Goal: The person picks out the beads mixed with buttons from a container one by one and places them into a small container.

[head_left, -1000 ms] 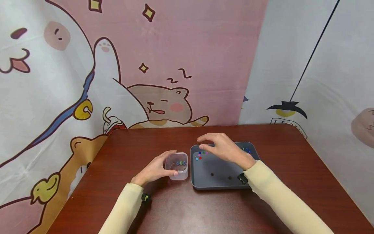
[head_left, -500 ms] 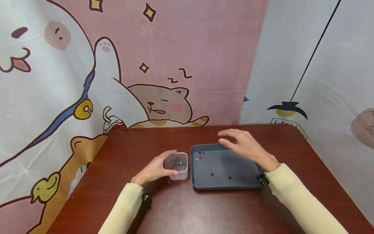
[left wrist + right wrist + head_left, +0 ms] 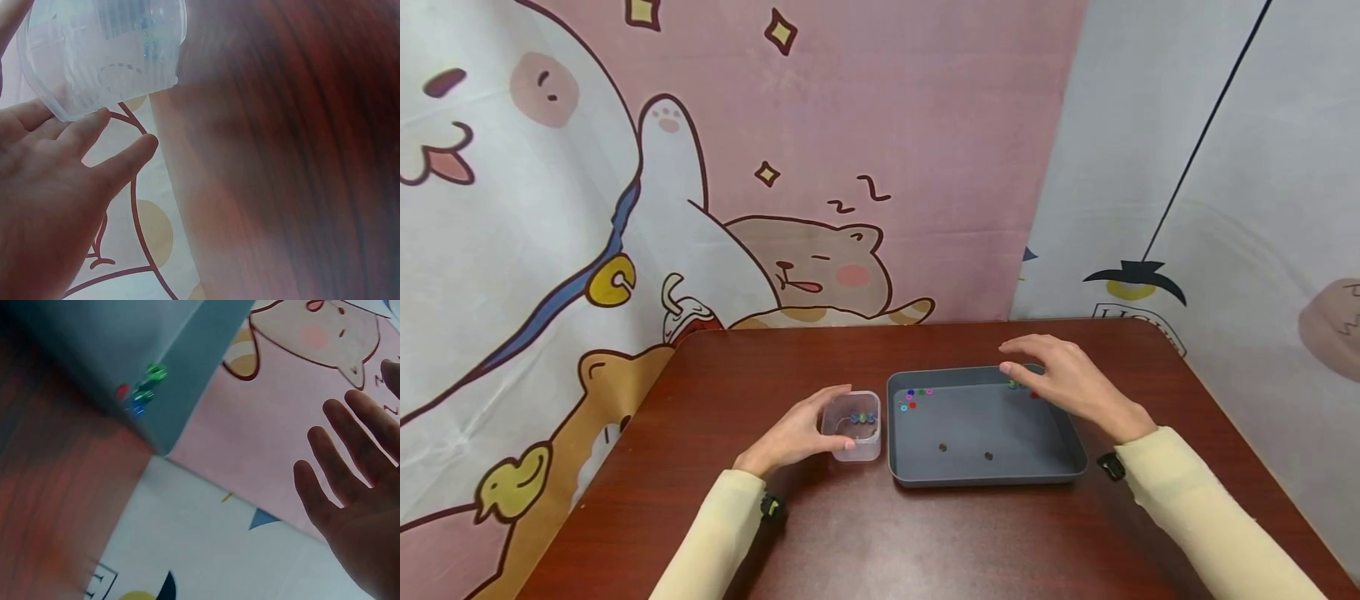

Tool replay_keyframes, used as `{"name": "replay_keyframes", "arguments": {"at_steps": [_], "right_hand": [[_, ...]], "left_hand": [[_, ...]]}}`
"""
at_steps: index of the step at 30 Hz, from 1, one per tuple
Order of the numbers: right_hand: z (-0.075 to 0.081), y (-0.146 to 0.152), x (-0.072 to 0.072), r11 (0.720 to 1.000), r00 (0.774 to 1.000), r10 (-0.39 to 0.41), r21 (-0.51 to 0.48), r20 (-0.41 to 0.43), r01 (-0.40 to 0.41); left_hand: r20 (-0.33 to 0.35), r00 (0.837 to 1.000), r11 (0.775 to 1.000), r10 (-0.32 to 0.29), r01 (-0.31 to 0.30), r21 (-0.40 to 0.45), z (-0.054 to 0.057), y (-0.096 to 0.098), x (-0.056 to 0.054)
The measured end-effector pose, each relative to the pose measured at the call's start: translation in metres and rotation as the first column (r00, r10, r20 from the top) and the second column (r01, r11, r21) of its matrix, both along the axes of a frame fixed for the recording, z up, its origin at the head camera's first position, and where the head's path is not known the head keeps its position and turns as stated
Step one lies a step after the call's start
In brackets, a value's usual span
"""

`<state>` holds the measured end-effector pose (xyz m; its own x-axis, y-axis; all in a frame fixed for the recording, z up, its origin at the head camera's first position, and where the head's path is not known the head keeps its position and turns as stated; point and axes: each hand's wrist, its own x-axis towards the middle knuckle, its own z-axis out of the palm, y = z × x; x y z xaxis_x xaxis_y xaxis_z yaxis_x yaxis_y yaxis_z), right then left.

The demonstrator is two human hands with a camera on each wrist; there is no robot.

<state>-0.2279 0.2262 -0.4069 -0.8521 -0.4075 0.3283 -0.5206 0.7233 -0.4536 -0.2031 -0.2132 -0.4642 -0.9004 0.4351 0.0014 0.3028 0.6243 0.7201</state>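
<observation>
i see beads (image 3: pixel 144 396) in far right corner of tray (image 3: pixel 1015 429), partly hidden under right hand (image 3: pixel 1075 383); that hand nearer, fingers relaxed, holding nothing, height above beads hard to judge. left hand (image 3: pixel 790 437) grips clear box (image 3: pixel 863 450) beside tray's left edge.

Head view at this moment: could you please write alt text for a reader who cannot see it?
A person's left hand grips a small clear box with a few beads inside, on a brown table. The right hand hovers near the far right corner of a gray tray with small colored pieces in it. Behind is a cartoon-animal backdrop.
</observation>
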Motion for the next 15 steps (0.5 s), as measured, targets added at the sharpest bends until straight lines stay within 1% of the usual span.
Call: {"name": "replay_keyframes", "arguments": {"at_steps": [7,15], "right_hand": [[-0.012,0.014,-0.003,0.998,1.000,-0.023,0.057,-0.010,0.024],[-0.028,0.021,-0.013,0.991,1.000,0.014,0.130,-0.006,-0.013]], "left_hand": [[-0.029,0.999,1.000,-0.015,0.015,-0.006,0.000,-0.001,-0.001],[-0.023,1.000,1.000,-0.006,0.006,-0.007,-0.001,0.000,-0.001]]}}
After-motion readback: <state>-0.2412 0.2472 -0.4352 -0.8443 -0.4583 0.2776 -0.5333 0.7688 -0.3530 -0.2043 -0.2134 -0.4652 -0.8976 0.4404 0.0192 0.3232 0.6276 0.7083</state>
